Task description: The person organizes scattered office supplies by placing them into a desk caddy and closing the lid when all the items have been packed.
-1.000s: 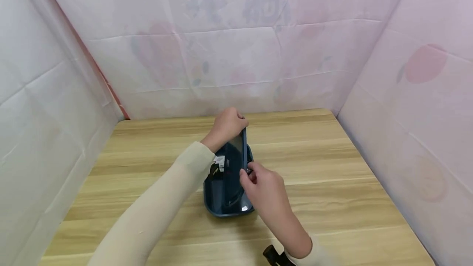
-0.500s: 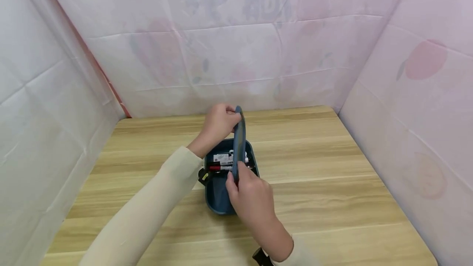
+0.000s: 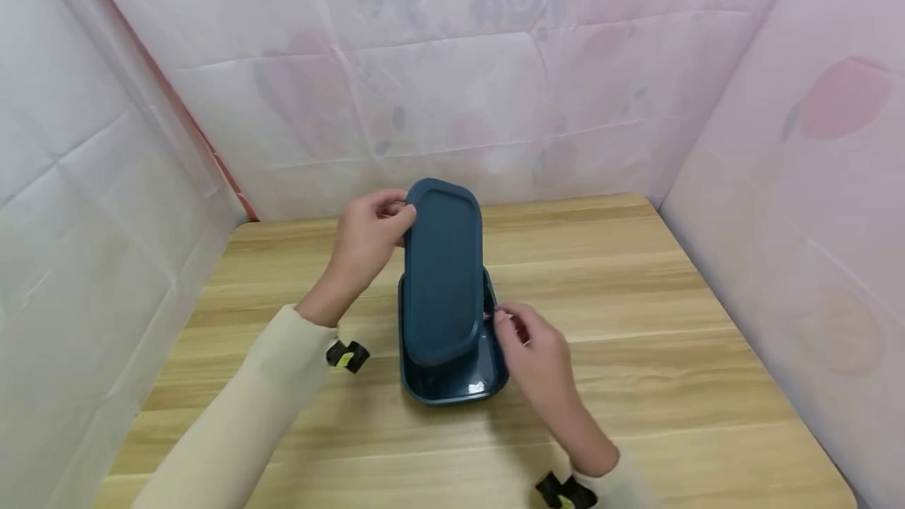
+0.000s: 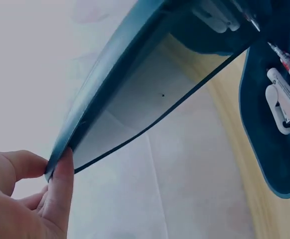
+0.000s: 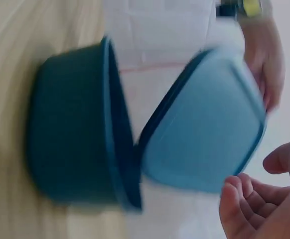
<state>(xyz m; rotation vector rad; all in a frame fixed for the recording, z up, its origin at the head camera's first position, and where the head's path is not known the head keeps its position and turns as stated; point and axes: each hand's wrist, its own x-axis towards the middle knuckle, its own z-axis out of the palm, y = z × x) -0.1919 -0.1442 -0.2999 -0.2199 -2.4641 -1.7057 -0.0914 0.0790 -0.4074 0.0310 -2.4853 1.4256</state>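
Note:
My left hand [image 3: 371,238] pinches the upper left edge of a dark blue lid [image 3: 445,273], thumb and fingers on its two sides. Tilted, the lid covers much of an open dark blue box [image 3: 452,391] on the table. In the left wrist view, the lid's inner face [image 4: 135,112] reflects like a mirror. My right hand [image 3: 537,348] is beside the box's right rim; its thumb stands apart from loosely bent fingers, and whether the fingertips touch the lid I cannot tell. Inside the box lie a white-capped pen [image 4: 284,89] and a red-marked pen [image 4: 289,64].
The box stands on a wood-grain table [image 3: 636,352]. Pale printed cloth [image 3: 438,100] hangs behind the table and along both sides. Each wrist carries a small black camera mount; the left wrist's mount [image 3: 348,356] shows a yellow mark.
The lid has turned from edge-on to broad outer face towards the head camera. My left hand moved left with it; my right hand let go of its lower end and moved right.

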